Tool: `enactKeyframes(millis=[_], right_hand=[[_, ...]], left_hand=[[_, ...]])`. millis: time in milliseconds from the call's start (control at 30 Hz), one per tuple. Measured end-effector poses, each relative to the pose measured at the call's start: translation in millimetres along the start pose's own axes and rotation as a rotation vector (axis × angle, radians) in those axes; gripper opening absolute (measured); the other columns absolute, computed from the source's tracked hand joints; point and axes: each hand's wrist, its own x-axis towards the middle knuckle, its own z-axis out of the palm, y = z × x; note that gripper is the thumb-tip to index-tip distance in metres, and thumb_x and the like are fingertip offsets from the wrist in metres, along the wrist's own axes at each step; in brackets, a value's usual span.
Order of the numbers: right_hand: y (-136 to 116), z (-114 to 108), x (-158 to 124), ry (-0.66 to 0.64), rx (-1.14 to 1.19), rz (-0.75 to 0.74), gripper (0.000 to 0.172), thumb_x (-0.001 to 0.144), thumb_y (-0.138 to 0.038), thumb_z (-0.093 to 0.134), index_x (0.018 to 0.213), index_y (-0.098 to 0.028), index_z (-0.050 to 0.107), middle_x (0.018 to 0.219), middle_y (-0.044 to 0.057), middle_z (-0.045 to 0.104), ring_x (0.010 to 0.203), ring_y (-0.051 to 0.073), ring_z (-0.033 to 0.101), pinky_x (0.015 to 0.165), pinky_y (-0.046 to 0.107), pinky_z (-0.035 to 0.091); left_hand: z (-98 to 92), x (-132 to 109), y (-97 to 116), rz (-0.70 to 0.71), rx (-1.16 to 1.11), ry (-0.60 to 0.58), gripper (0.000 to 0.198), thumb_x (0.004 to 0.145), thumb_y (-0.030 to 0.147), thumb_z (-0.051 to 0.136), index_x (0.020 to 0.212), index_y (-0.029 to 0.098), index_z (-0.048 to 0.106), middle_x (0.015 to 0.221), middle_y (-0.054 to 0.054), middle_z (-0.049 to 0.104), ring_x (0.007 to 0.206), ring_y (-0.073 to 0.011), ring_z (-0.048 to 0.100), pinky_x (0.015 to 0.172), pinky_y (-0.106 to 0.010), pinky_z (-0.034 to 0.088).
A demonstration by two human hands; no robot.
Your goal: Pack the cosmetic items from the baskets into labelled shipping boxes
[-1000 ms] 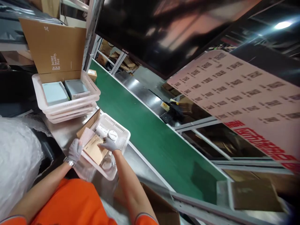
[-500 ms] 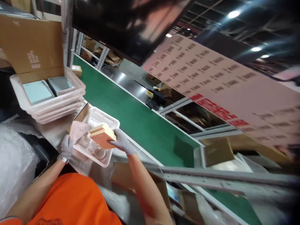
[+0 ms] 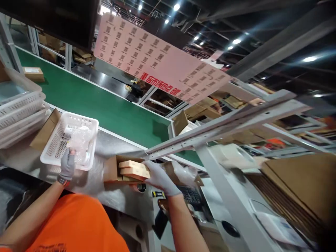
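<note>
My gloved left hand (image 3: pixel 67 163) is closed on the near rim of a white perforated basket (image 3: pixel 54 145) that rests on the steel bench; clear plastic wrap and small white items lie inside it. My gloved right hand (image 3: pixel 159 177) grips two tan flat boxes (image 3: pixel 133 168) stacked together. It holds them over an open brown carton (image 3: pixel 111 169) at the bench's near edge.
A green conveyor belt (image 3: pixel 105 108) runs behind the bench, with a small brown parcel (image 3: pixel 33 72) on it at far left. Stacked white baskets (image 3: pixel 18 112) stand at the left. A pink printed sheet (image 3: pixel 157 66) hangs overhead. Flat cardboard (image 3: pixel 301 189) is piled at the right.
My right hand lifted the tan boxes out of the white basket and carried them right, to the open carton. My view swung right. The left hand stayed on the basket's rim.
</note>
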Motion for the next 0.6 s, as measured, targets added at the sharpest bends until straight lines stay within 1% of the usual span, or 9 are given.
enactKeyframes(millis=[67,133,200,267,333,433,500,533,600], right_hand=[[8,28,13,-0.061,-0.004,-0.058,0.059,0.063,-0.022,0.077,0.121,-0.014,0.073,0.122,0.017,0.077,0.112,0.034,0.070,0.101,0.043,0.054],[12,55,28,-0.129,0.061,-0.087,0.061,0.063,-0.024,0.083,0.123,-0.012,0.075,0.126,0.020,0.076,0.116,0.037,0.069,0.104,0.047,0.054],[15,78,41,-0.204,0.156,-0.107,0.062,0.067,-0.030,0.086,0.125,-0.012,0.077,0.129,0.020,0.078,0.117,0.036,0.071,0.105,0.046,0.055],[19,93,49,-0.256,0.289,-0.099,0.056,0.075,-0.041,0.085,0.124,-0.016,0.080,0.130,0.017,0.081,0.118,0.035,0.074,0.106,0.045,0.057],[22,97,51,-0.240,0.442,-0.048,0.050,0.079,-0.051,0.083,0.116,-0.018,0.084,0.126,0.015,0.084,0.117,0.035,0.077,0.107,0.046,0.058],[16,90,46,-0.097,0.671,0.013,0.049,0.079,-0.060,0.083,0.108,-0.020,0.086,0.120,0.014,0.086,0.116,0.037,0.077,0.108,0.050,0.058],[-1,85,38,0.012,0.862,0.014,0.051,0.083,-0.064,0.082,0.112,-0.022,0.086,0.121,0.013,0.085,0.119,0.036,0.077,0.111,0.051,0.057],[-13,84,34,0.056,0.986,0.020,0.052,0.085,-0.065,0.082,0.116,-0.023,0.085,0.125,0.012,0.085,0.122,0.035,0.075,0.112,0.051,0.056],[-42,88,28,0.076,1.253,0.061,0.058,0.083,-0.067,0.085,0.125,-0.026,0.082,0.131,0.010,0.082,0.125,0.033,0.074,0.112,0.050,0.056]], left_hand=[[14.8,-15,18,-0.026,-0.070,-0.051,0.054,0.103,0.070,0.045,0.087,0.024,0.067,0.083,-0.007,0.073,0.080,-0.0247,0.067,0.076,-0.038,0.056],[25.9,-31,33,-0.049,-0.097,-0.083,0.056,0.102,0.072,0.046,0.083,0.023,0.065,0.079,-0.006,0.071,0.078,-0.0228,0.064,0.074,-0.036,0.055],[33.2,-46,46,-0.070,-0.107,-0.101,0.057,0.101,0.074,0.049,0.078,0.024,0.063,0.074,-0.005,0.067,0.073,-0.0208,0.060,0.070,-0.034,0.053],[37.4,-59,58,-0.118,-0.154,-0.107,0.055,0.099,0.072,0.054,0.073,0.024,0.060,0.067,-0.003,0.061,0.067,-0.0194,0.055,0.065,-0.033,0.051],[39.5,-70,68,-0.194,-0.236,-0.105,0.049,0.099,0.064,0.058,0.069,0.025,0.059,0.063,-0.002,0.058,0.064,-0.0197,0.057,0.065,-0.032,0.054],[42.4,-81,80,-0.319,-0.336,-0.155,0.042,0.103,0.046,0.059,0.066,0.026,0.062,0.059,-0.003,0.060,0.067,-0.0215,0.065,0.067,-0.029,0.060],[46.6,-84,85,-0.398,-0.380,-0.228,0.045,0.105,0.041,0.051,0.065,0.027,0.064,0.056,-0.002,0.060,0.064,-0.0196,0.066,0.065,-0.025,0.060],[49.5,-86,86,-0.461,-0.452,-0.267,0.046,0.106,0.041,0.050,0.065,0.026,0.066,0.057,-0.001,0.061,0.062,-0.0183,0.066,0.066,-0.023,0.061],[56.2,-88,85,-0.627,-0.698,-0.329,0.042,0.105,0.040,0.054,0.071,0.021,0.070,0.064,-0.003,0.068,0.063,-0.0168,0.070,0.074,-0.024,0.063]])
